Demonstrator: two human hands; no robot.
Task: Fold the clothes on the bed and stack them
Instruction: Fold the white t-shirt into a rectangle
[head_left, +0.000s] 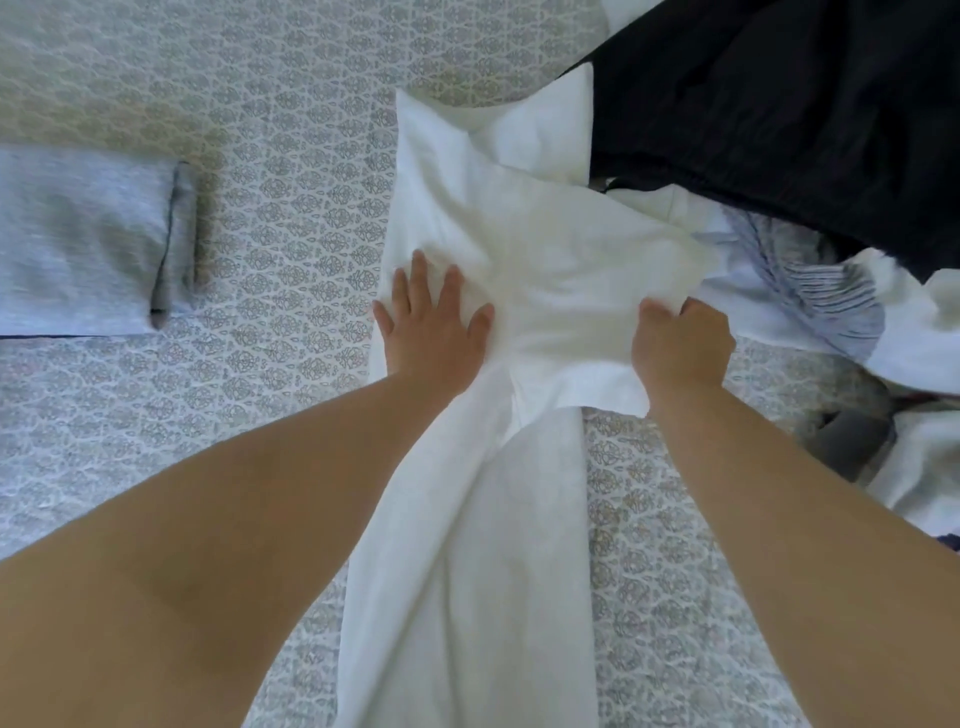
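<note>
So far one grey garment (83, 239) lies folded; left hand (431, 325) flattens the white garment (524, 249), right hand (680, 345) pinches its edge; the pile (810, 130), perhaps several pieces, waits.

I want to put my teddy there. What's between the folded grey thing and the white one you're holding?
Only bare patterned bedspread lies between the folded grey garment and the white garment, as the head view shows.

Your left hand (431, 322) and right hand (678, 345) were bare; no rings, watch or bands showed on fingers or wrists; both forearms ran uncovered to the frame's lower edge; no sleeve came into view.
</note>
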